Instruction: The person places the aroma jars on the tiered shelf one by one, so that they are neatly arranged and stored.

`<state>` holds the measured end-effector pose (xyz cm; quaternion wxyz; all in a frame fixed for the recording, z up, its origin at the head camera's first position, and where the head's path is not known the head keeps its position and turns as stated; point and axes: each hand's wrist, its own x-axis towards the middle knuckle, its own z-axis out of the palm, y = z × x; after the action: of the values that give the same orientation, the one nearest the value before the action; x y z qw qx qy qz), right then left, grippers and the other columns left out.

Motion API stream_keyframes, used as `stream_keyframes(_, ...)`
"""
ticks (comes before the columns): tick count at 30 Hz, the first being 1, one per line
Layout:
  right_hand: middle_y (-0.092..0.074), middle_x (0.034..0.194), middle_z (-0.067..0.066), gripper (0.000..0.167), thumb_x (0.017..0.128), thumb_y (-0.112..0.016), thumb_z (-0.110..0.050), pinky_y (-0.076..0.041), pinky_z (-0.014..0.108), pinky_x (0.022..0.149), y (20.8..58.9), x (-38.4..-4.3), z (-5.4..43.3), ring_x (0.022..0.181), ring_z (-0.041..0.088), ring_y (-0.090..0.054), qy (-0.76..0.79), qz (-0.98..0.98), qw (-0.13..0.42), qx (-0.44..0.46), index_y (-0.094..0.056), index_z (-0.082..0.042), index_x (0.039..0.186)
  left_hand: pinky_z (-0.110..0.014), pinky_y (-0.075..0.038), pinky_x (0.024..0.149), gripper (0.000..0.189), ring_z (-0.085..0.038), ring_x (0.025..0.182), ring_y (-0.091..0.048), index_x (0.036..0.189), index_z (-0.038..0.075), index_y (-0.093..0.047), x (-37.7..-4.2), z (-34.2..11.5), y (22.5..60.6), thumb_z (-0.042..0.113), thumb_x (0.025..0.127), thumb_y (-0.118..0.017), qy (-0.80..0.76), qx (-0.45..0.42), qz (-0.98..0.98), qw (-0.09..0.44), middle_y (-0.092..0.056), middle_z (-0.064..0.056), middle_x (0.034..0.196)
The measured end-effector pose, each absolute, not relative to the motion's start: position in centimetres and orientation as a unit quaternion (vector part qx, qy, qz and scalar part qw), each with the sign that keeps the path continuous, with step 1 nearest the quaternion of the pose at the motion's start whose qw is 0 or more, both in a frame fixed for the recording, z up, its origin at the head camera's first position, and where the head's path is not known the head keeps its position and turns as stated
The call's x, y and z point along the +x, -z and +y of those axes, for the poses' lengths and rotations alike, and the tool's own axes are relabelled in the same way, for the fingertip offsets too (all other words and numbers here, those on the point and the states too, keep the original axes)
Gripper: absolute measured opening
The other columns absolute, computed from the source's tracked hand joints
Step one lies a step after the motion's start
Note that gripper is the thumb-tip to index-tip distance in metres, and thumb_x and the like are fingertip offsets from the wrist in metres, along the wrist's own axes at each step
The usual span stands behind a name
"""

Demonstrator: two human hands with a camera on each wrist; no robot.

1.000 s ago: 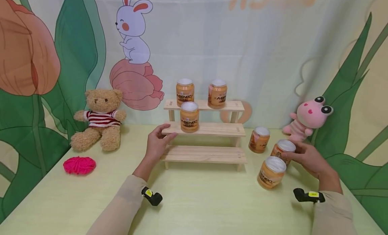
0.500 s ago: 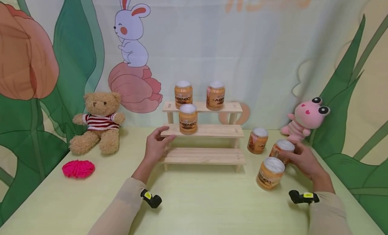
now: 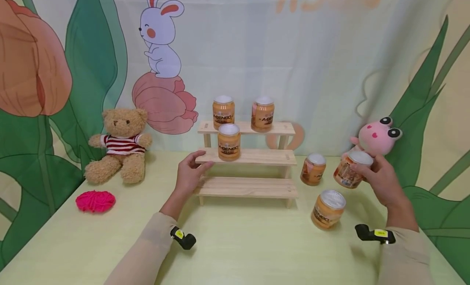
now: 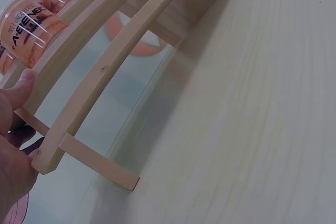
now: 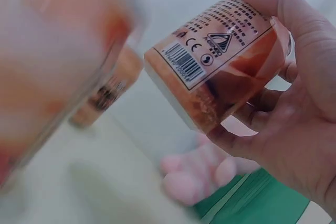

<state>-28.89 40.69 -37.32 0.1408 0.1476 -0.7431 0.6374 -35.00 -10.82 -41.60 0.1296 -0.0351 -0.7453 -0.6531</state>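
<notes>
Standing on the table (image 3: 257, 244), the wooden stand (image 3: 268, 156) is gripped at the left end of its middle shelf by the left hand (image 3: 189, 177), with the thumb in front and the fingers behind. A tilt or sideways shift could be caused by uneven pressure at this end; the upper left jar (image 3: 223, 113), upper right jar (image 3: 262, 117) and middle jar (image 3: 229, 144) might then be made to slide. The toy frog (image 3: 375, 138), seen just behind the held jar (image 3: 348, 172), could be nudged by the right hand (image 3: 383, 181). By that hand's thumb and curled fingers the held jar is grasped, apparently clear of the table, to the right of the stand. Since its wall looks smooth, a slip could be brought on by a loose hold. The front jar (image 3: 328, 211) or rear jar (image 3: 313, 170), both near it, could be knocked by a low sideways pass.

In the head view, the stand's rear supports are largely covered by its shelves, and the frog's lower body is screened by the right hand and held jar. The front jar is blurred and cut off in the right wrist view. How firmly the stand is gripped cannot be told, the left fingers being partly concealed. The finest print on the held jar cannot be read.
</notes>
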Motion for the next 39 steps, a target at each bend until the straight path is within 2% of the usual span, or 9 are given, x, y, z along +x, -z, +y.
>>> stream_keyframes(2,-0.058,0.120,-0.004,0.033,0.098,-0.061,-0.001,-0.052,0.016,0.077,36.4,-28.5,40.1,0.103,0.008,-0.057,-0.638,-0.737,0.154,0.161,-0.051,-0.012,0.128,-0.018,-0.048,0.071,0.050,-0.020,0.098,-0.058,0.132,0.014,-0.063,-35.0,-10.8,41.6,0.030,0.087,-0.079,0.654,-0.035,-0.745,0.128,-0.065,-0.006,0.124)
stream_keyframes(4,-0.059,0.121,-0.004,0.032,0.097,-0.061,0.001,-0.051,0.016,0.077,35.7,-28.1,39.5,0.103,0.009,-0.057,-0.638,-0.733,0.161,0.173,-0.052,-0.012,0.125,-0.018,-0.048,0.072,0.050,-0.020,0.098,-0.058,0.132,0.014,-0.063,-35.0,-10.8,41.6,0.029,0.087,-0.079,0.655,-0.037,-0.744,0.128,-0.065,-0.006,0.123)
stream_keyframes(9,-0.059,0.126,-0.004,0.042,0.097,-0.059,0.004,-0.051,0.016,0.081,34.7,-27.8,37.6,0.105,0.010,-0.057,-0.635,-0.725,0.164,0.209,-0.053,-0.009,0.137,-0.018,-0.048,0.071,0.050,-0.021,0.098,-0.058,0.131,0.013,-0.063,-34.9,-10.9,41.7,0.029,0.087,-0.080,0.657,-0.044,-0.741,0.131,-0.065,-0.006,0.124)
stream_keyframes(13,-0.059,0.116,0.000,0.037,0.098,-0.057,0.005,-0.051,0.018,0.081,34.2,-27.9,35.8,0.101,0.012,-0.057,-0.605,-0.744,0.166,0.227,-0.053,-0.005,0.133,-0.019,-0.048,0.070,0.051,-0.020,0.097,-0.058,0.131,0.014,-0.063,-34.8,-10.8,41.8,0.030,0.086,-0.080,0.657,-0.041,-0.742,0.129,-0.065,-0.005,0.124)
stream_keyframes(16,-0.054,0.117,0.003,0.031,0.098,-0.058,0.002,-0.050,0.018,0.081,33.5,-27.9,34.2,0.101,0.015,-0.056,-0.573,-0.769,0.174,0.222,-0.049,0.002,0.129,-0.019,-0.047,0.070,0.051,-0.020,0.097,-0.058,0.131,0.014,-0.063,-34.8,-10.7,41.8,0.031,0.086,-0.080,0.658,-0.037,-0.741,0.128,-0.065,-0.006,0.123)
stream_keyframes(22,-0.050,0.124,0.005,0.044,0.098,-0.064,-0.009,-0.047,0.018,0.085,32.8,-28.0,30.1,0.109,0.016,-0.053,-0.537,-0.802,0.183,0.189,-0.046,0.005,0.135,-0.018,-0.048,0.072,0.051,-0.021,0.098,-0.058,0.132,0.013,-0.062,-34.7,-10.5,41.6,0.029,0.087,-0.079,0.659,-0.041,-0.739,0.136,-0.065,-0.008,0.121)
stream_keyframes(29,-0.056,0.123,0.014,0.045,0.096,-0.067,-0.010,-0.049,0.025,0.087,33.2,-28.4,26.3,0.111,0.020,-0.055,-0.556,-0.792,0.149,0.206,-0.047,0.004,0.134,-0.019,-0.049,0.076,0.051,-0.021,0.103,-0.060,0.132,0.012,-0.061,-34.7,-10.7,41.7,0.029,0.088,-0.079,0.655,-0.043,-0.741,0.141,-0.065,-0.008,0.123)
stream_keyframes(34,-0.057,0.125,0.017,0.049,0.095,-0.070,-0.015,-0.048,0.036,0.091,33.3,-29.0,24.0,0.114,0.024,-0.054,-0.554,-0.798,0.118,0.205,-0.047,0.002,0.135,-0.019,-0.049,0.081,0.052,-0.023,0.106,-0.061,0.132,0.011,-0.062,-34.9,-10.7,42.0,0.030,0.087,-0.079,0.655,-0.054,-0.738,0.151,-0.064,-0.009,0.127)
stream_keyframes(39,-0.058,0.122,0.018,0.046,0.093,-0.072,-0.014,-0.050,0.039,0.087,33.1,-29.8,22.1,0.111,0.027,-0.055,-0.553,-0.795,0.122,0.217,-0.050,0.002,0.131,-0.019,-0.049,0.083,0.052,-0.025,0.110,-0.061,0.133,0.010,-0.062,-35.0,-10.6,42.0,0.028,0.087,-0.080,0.659,-0.060,-0.734,0.152,-0.064,-0.011,0.127)
